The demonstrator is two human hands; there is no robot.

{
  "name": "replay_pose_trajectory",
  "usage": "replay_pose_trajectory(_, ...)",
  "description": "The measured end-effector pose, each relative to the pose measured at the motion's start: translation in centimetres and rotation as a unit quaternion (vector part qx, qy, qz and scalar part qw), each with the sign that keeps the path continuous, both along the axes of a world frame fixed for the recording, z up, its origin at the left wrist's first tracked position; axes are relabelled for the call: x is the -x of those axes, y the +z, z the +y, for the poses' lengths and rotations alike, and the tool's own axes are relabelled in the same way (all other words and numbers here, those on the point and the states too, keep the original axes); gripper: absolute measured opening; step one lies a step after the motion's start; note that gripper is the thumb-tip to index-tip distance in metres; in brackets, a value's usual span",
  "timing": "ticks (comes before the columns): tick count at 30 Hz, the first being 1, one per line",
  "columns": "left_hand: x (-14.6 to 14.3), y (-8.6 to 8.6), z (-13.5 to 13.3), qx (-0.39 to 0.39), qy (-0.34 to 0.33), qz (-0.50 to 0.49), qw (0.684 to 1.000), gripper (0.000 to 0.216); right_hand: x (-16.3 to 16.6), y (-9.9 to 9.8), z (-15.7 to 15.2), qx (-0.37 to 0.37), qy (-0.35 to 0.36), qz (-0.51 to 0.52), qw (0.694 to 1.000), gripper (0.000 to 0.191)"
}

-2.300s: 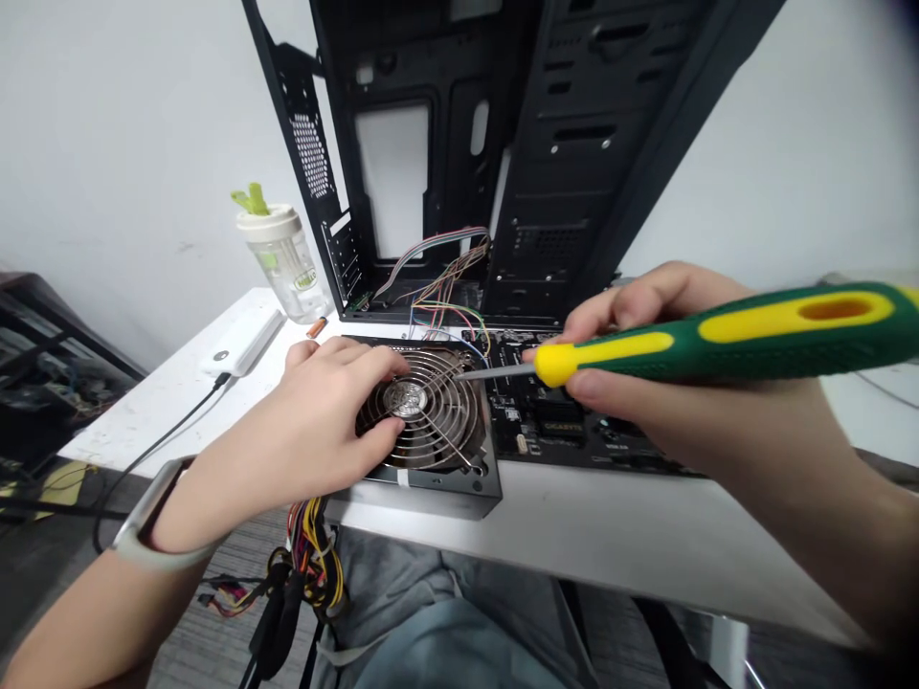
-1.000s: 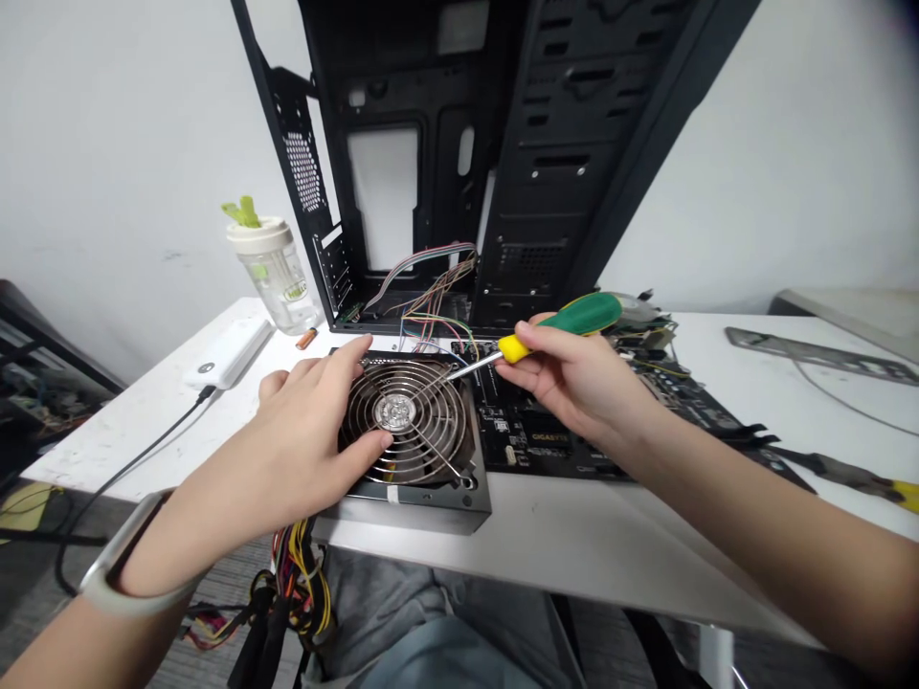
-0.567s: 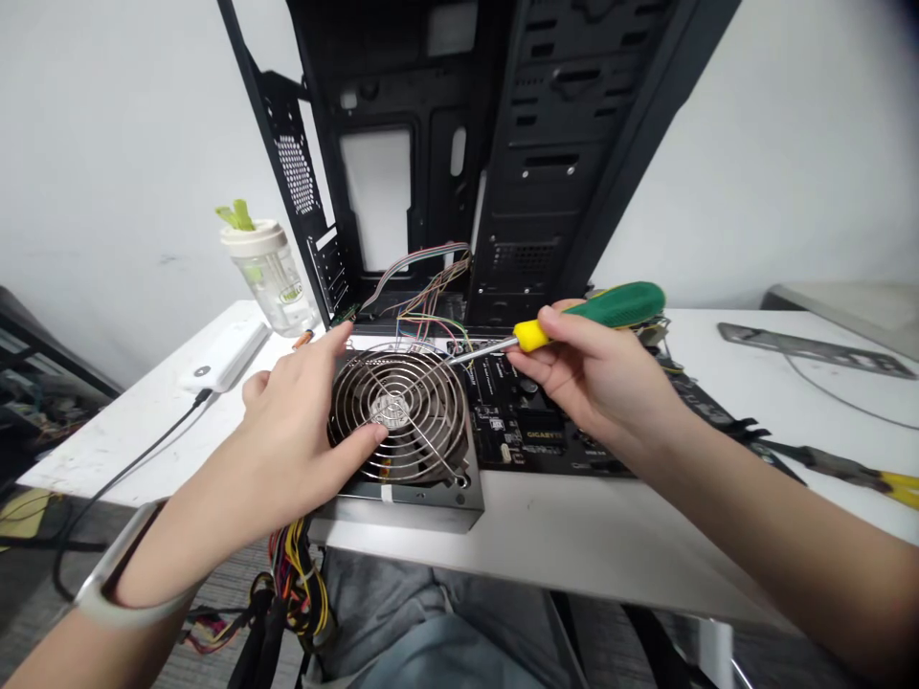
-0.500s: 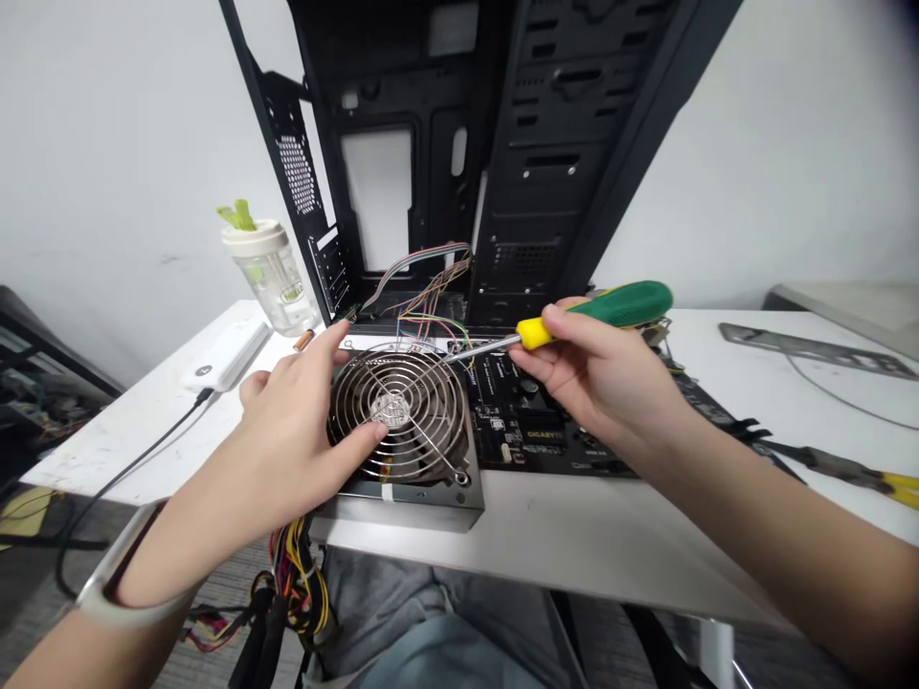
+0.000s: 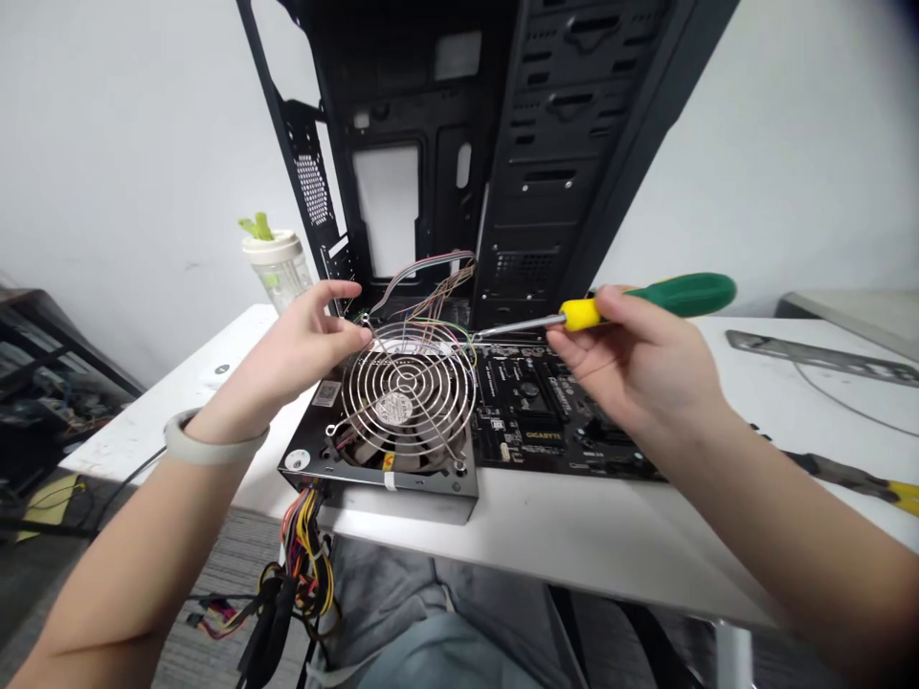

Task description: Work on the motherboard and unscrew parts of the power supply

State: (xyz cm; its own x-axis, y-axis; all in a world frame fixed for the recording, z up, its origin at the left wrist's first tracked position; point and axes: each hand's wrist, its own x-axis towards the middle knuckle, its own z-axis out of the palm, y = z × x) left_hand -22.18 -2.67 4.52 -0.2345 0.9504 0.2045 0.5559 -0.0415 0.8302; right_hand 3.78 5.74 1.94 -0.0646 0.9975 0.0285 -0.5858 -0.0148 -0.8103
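Note:
My left hand [image 5: 308,330] is at the far left corner of the round wire fan guard [image 5: 407,383], thumb and a bent finger pinching its edge while the index finger sticks out. The guard is tilted, its far side raised off the fan of a black power supply [image 5: 388,490]; its near right loop sits by a corner screw. In my right hand [image 5: 646,359] is a green and yellow screwdriver [image 5: 689,295], held nearly level, its tip near the guard's far right loop. A black motherboard [image 5: 524,407] lies right of the power supply, under the screwdriver.
An open black computer case [image 5: 589,182] stands behind, thin coloured wires [image 5: 435,287] trailing from it. To its left is a lidded cup [image 5: 277,263]. Yellow-handled pliers [image 5: 854,476] and a metal strip [image 5: 818,354] lie right. Bundled cables [image 5: 305,565] hang over the table's front edge.
My left hand has moved from lying over the fan to the guard's far left corner. The guard's far side has risen. The screwdriver has moved right with my right hand.

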Motion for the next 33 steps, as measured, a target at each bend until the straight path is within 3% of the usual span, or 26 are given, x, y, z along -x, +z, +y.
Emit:
replay_pose_trajectory(5, 0.9, 1.7, 1.6, 0.017, 0.034, 0.012, 0.999, 0.063, -1.1, 0.0, 1.0, 0.042, -0.057, 0.035, 0.997, 0.016)
replay_pose_trajectory(15, 1.8, 2.3, 3.7, 0.197, -0.111, 0.159, 0.961, 0.063, -2.3, -1.0, 3.4, 0.072, -0.073, 0.043, 0.994, 0.014)
replay_pose_trajectory(19, 0.7, 2.4, 3.7, 0.198, -0.101, 0.213, 0.951, 0.056, -2.2, -1.4, 3.7, 0.076, -0.065, 0.032, 0.994, 0.012)
replay_pose_trajectory(22, 0.2, 3.0, 3.0, 0.154, -0.049, 0.241, 0.957, 0.047, -2.4, -1.8, 4.0, 0.075, -0.052, 0.015, 0.996, 0.011)
replay_pose_trajectory(26, 1.1, 3.9, 0.4, 0.041, 0.07, 0.241, 0.967, 0.05, -3.0, -1.7, 4.2, 0.08, 0.015, -0.028, 0.996, 0.015)
replay_pose_trajectory(28, 1.9, 3.7, -1.5, -0.012, 0.112, 0.211, 0.971, 0.055, -3.3, -1.4, 3.9, 0.093, 0.079, -0.057, 0.991, 0.028)
replay_pose_trajectory(30, 2.7, 2.6, -3.6, -0.029, 0.163, 0.127, 0.978, 0.054, -3.3, -1.1, 3.1, 0.108, 0.163, -0.089, 0.977, 0.042)
replay_pose_trajectory(33, 3.9, -0.3, -6.5, -0.013, 0.206, 0.061, 0.977, 0.044, -3.0, -1.2, 0.8, 0.119, 0.289, -0.132, 0.941, 0.056)
